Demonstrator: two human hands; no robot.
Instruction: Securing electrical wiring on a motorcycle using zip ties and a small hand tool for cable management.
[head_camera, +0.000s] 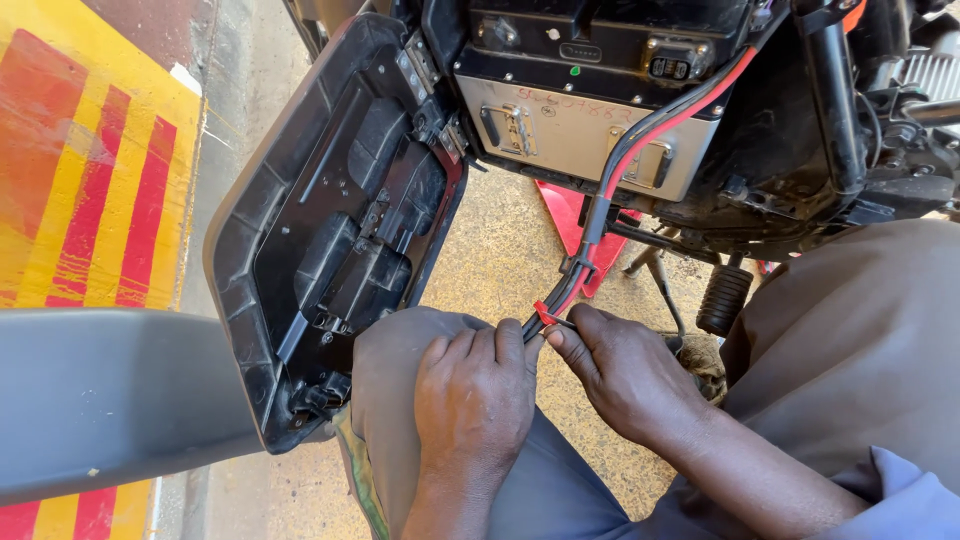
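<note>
A bundle of black and red cables (640, 140) runs down from the open battery bay of a motorcycle to my knee. My left hand (475, 385) rests on my grey-trousered knee and grips the lower end of the cable bundle. Beside it, my right hand (625, 365) pinches a small red clip or tie (545, 314) around the same cables with thumb and forefinger. The silver battery box (570, 130) sits in the frame above the hands.
An open black plastic side cover (330, 230) hangs on hinges to the left. A grey panel (110, 390) crosses the lower left. A black footpeg (722, 298) and red stand (565, 215) lie below the frame. Yellow and red painted kerb (90, 150) at left.
</note>
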